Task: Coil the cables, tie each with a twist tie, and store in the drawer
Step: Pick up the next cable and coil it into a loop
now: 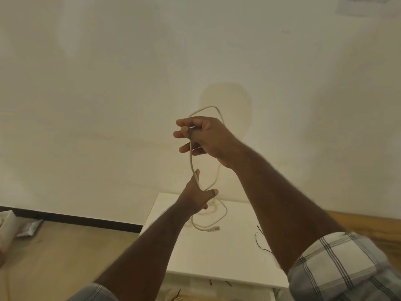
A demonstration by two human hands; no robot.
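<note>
Cable [191,161], pale: loop pinched in right hand [206,137], fingers curled on it; left hand [198,195] guides the strand, tail lying on desk [217,253]. Keep loops equal, tension light.

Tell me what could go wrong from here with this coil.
The loop in the right hand is loose and uneven, so it may spring open. The cable tail lies curled on the white cabinet; pulling could kink it or drag its plug off. The twist ties sit nearby and could get swept away.
</note>
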